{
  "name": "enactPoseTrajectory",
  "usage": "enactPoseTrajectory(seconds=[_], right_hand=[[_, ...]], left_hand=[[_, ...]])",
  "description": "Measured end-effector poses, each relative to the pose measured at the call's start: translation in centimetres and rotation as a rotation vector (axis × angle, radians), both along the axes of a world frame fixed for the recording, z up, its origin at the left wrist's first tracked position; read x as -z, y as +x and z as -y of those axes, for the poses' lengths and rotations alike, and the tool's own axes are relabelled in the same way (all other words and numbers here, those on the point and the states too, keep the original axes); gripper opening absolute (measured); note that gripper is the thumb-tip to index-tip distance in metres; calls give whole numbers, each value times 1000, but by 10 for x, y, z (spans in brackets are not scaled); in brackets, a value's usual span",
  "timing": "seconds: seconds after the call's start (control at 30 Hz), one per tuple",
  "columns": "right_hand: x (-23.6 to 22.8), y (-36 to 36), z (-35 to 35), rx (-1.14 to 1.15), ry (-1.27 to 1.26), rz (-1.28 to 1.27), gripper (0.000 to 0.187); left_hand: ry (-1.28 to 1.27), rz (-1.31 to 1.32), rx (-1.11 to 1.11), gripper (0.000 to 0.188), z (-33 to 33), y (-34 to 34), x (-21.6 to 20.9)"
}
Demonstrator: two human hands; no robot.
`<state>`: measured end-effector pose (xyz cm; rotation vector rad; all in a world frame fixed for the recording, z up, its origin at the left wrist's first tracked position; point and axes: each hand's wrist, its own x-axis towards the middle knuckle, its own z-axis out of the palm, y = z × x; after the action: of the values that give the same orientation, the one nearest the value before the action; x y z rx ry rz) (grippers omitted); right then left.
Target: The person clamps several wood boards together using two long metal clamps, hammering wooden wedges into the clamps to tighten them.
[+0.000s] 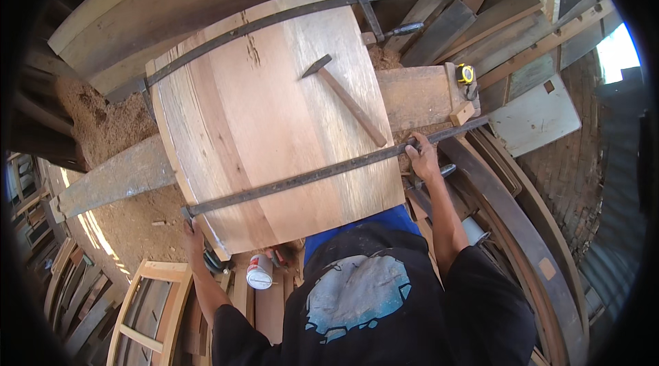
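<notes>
A wide panel of several pale boards [264,119] lies across a workbench plank [419,95]. Along its near side runs a dark metal bar clamp [302,179]. My right hand [423,159] is closed around this clamp's bar, just past the panel's right edge, close to the clamp's handle. At the bar's left end, my left hand [193,235] grips the clamp's end jaw; its fingers are partly hidden. A second bar clamp [274,21] spans the panel's far side. On the panel rests a hammer [351,107] with a wooden handle, touched by neither hand.
A yellow tape measure [465,75] and a small wood block [462,114] sit at the plank's right end. Below the panel stands a white can [259,272]. Sawdust [103,126] covers the left side. Stacked boards [178,6] and a wooden frame [147,338] surround the bench.
</notes>
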<state>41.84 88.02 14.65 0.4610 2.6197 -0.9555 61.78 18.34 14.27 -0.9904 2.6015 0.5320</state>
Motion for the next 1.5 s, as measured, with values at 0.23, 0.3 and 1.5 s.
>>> enactPoseTrajectory(seconds=[0.23,0.3,1.5], right_hand=[[-15,-101,-121,335,553,123,76],[36,-105,-213,178,620,99,78],[-41,7,-26,95,69,191,59]], left_hand=[[-90,179,-82,56,-35,-22,-25],[-24,139,-78,58,-54,-50,-7],[817,-176,605,49,-487,-165,-40]])
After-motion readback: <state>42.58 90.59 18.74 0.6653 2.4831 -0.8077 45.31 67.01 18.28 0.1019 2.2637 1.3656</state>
